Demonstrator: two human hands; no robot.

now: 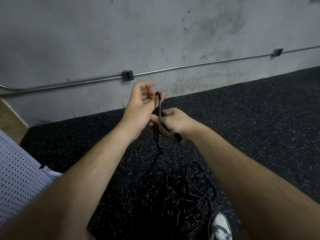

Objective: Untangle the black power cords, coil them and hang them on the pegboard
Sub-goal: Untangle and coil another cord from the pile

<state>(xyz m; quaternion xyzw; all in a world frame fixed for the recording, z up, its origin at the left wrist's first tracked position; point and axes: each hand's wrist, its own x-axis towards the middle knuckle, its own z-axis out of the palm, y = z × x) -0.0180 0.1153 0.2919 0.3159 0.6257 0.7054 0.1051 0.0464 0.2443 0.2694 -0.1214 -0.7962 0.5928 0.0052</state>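
Observation:
A black power cord [159, 108] is folded into a narrow upright loop between my two hands, at chest height in front of the wall. My right hand [174, 122] grips the lower part of the loop, fingers curled round it. My left hand [139, 108] is against the loop's left side, its fingers spread and fairly straight beside the top of the loop. From the hands the cord hangs down to a tangled heap of black cords [185, 191] on the floor. A white pegboard [19, 179] lies at the lower left.
The floor [242, 118] is black speckled rubber. A grey concrete wall carries a metal conduit [190, 65] and an outlet box [127, 75]. A shoe [220, 226] stands right of the cord heap. A wooden surface [10, 118] shows at the left edge.

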